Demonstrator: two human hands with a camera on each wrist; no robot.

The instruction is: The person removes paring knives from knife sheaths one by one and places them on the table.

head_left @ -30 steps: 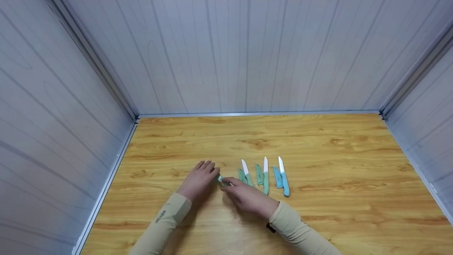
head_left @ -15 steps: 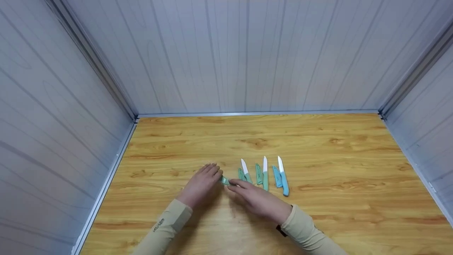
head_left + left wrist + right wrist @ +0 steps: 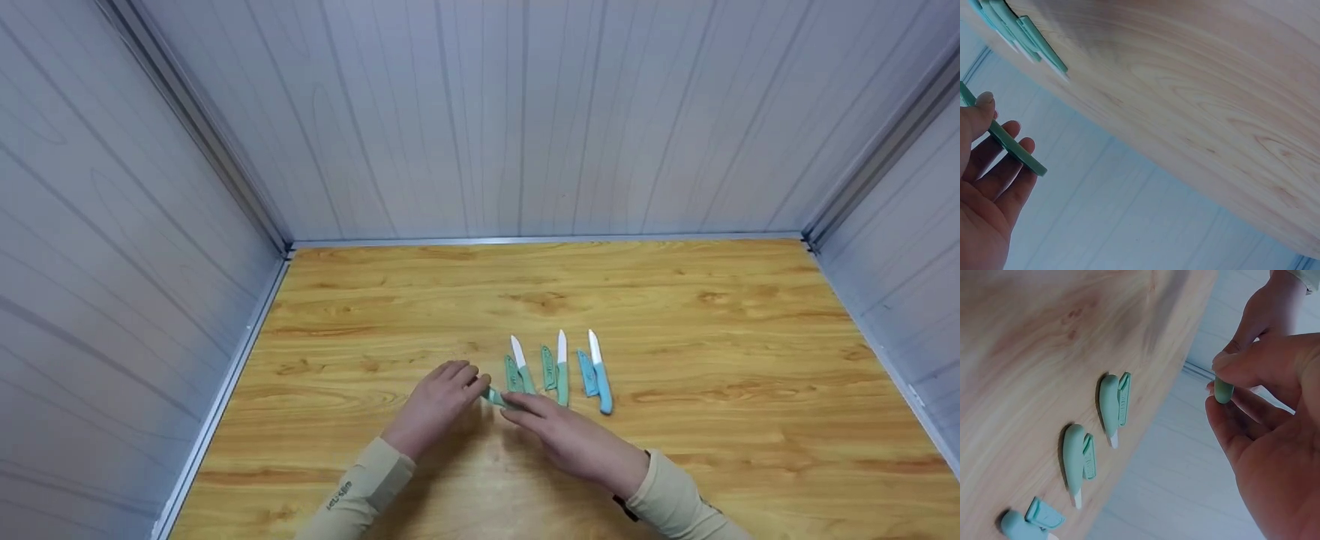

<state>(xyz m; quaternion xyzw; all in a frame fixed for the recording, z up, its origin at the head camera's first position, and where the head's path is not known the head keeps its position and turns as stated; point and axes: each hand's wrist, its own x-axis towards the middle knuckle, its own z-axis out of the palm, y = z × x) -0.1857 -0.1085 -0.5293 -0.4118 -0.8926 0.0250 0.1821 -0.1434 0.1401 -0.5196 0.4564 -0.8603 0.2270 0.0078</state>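
Observation:
My left hand [image 3: 439,401] pinches a slim green knife sheath [image 3: 1019,152] between thumb and fingers. My right hand [image 3: 577,439] grips the rounded green handle of a knife [image 3: 1223,391], thumb on top and fingers beneath. The two pieces meet in line between the hands, above the table; no blade shows there. Just beyond the right hand lie two green-handled knives, one [image 3: 527,379] partly covered by its fingers, the other [image 3: 562,375] to its right. A blue-handled knife [image 3: 603,394] is furthest right. All three have bare white blades pointing away.
Left of each lying knife is its sheath: one green [image 3: 512,373], another green [image 3: 549,367], and one blue [image 3: 587,373]. The wood-grain table [image 3: 712,315] is bounded by pale panel walls [image 3: 480,120] at the back and both sides.
Both hands have moved right and slightly nearer the body, carrying the green knife and sheath. The white showing between the hands earlier is now out of sight. The three lying knives have stayed put.

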